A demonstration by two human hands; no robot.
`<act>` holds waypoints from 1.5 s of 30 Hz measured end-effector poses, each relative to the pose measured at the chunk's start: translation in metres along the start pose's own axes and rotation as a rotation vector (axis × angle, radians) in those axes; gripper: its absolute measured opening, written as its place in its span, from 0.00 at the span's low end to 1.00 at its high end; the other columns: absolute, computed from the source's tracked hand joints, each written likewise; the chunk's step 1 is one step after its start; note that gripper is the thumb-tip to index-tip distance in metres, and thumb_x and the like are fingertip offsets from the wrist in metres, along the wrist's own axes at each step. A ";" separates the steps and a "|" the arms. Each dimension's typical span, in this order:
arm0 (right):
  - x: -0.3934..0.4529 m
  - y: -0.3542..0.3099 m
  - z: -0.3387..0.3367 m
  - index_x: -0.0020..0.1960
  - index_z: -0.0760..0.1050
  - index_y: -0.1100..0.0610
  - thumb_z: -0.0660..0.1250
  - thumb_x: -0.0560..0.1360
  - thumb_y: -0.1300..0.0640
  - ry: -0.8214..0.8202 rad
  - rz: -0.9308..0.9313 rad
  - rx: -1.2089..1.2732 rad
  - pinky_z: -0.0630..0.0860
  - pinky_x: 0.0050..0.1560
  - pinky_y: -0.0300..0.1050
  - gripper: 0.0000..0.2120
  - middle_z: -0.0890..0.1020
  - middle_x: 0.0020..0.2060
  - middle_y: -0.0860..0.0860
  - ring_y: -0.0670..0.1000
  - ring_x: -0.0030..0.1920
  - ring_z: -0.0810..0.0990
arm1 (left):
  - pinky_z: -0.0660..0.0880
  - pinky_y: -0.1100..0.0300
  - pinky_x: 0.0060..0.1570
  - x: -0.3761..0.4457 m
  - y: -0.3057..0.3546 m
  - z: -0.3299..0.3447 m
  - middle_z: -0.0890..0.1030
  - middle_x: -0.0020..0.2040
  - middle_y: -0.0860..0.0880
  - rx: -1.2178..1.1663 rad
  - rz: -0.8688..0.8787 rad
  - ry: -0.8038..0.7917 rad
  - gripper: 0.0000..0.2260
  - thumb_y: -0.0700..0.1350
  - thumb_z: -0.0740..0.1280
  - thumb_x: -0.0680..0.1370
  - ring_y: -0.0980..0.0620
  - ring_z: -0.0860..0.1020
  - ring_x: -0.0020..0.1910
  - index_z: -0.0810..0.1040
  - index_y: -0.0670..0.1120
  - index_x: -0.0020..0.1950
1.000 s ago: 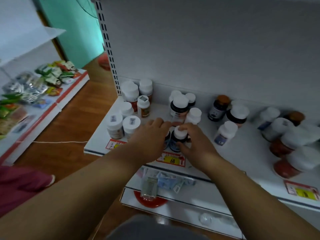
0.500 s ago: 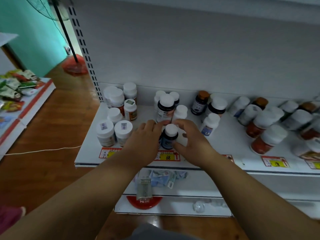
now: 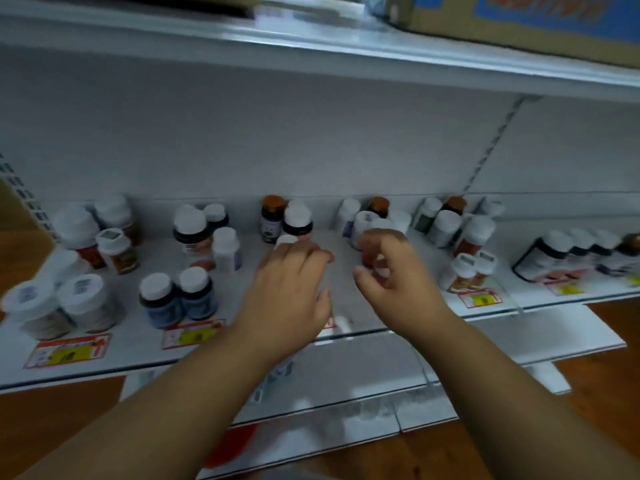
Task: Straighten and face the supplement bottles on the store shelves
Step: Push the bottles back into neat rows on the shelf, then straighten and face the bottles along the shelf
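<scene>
Left hand point(image 3: 289, 289) over white-capped bottle point(image 3: 286, 241); right hand point(image 3: 394, 271) just beside.

Between the hands point(image 3: 346, 271) lies a bare strip of shelf point(image 3: 341, 244) running to the back wall, hemmed by the dark white-capped bottle point(image 3: 298, 221) ahead-left and clustered white bottles point(image 3: 372, 221) ahead-right.

The scene is dimly and evenly lit, with a cool grey cast on the shelf back panel point(image 3: 311, 140). Motion blur is seen throughout; bottles point(image 3: 190, 230) and price tags point(image 3: 65, 351) are smeared and unreadable. Straight shelf edges are bent by wide-angle distortion toward the corners.
</scene>
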State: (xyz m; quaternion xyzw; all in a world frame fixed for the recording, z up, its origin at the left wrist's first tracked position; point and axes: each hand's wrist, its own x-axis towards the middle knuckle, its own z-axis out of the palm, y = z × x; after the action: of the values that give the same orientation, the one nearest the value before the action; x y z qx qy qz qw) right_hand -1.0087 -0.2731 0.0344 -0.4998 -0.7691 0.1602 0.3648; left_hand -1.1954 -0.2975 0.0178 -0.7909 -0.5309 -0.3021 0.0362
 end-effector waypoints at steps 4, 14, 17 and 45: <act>-0.015 0.062 -0.076 0.58 0.73 0.49 0.69 0.74 0.57 0.030 0.020 -0.029 0.72 0.53 0.35 0.14 0.75 0.54 0.46 0.42 0.53 0.74 | 0.74 0.50 0.51 0.032 0.082 0.053 0.77 0.54 0.46 -0.055 0.011 -0.035 0.18 0.48 0.65 0.70 0.43 0.75 0.51 0.76 0.46 0.58; -0.013 0.167 -0.196 0.52 0.74 0.46 0.69 0.74 0.57 0.067 0.103 -0.008 0.71 0.50 0.31 0.09 0.77 0.49 0.43 0.39 0.49 0.76 | 0.74 0.51 0.48 0.119 0.205 0.130 0.77 0.52 0.49 -0.131 0.006 -0.111 0.15 0.51 0.64 0.73 0.47 0.75 0.50 0.75 0.49 0.58; -0.004 0.192 -0.213 0.52 0.74 0.47 0.69 0.74 0.54 0.112 0.143 -0.051 0.74 0.51 0.38 0.08 0.78 0.49 0.45 0.42 0.49 0.76 | 0.74 0.52 0.49 0.146 0.213 0.145 0.77 0.52 0.49 -0.132 0.017 -0.134 0.15 0.50 0.67 0.73 0.47 0.74 0.51 0.75 0.51 0.59; 0.200 0.411 -0.241 0.51 0.69 0.58 0.69 0.73 0.46 -0.478 0.126 -0.245 0.71 0.42 0.46 0.18 0.77 0.46 0.53 0.54 0.44 0.76 | 0.75 0.50 0.52 0.273 0.285 0.283 0.75 0.56 0.44 -0.080 -0.309 0.062 0.20 0.54 0.62 0.73 0.44 0.75 0.54 0.75 0.45 0.62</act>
State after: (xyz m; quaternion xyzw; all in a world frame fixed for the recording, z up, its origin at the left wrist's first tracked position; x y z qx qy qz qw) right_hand -0.6136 0.0601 0.0275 -0.5350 -0.8145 0.2018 0.0989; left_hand -0.7563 -0.0910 0.0030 -0.6908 -0.6325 -0.3494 -0.0261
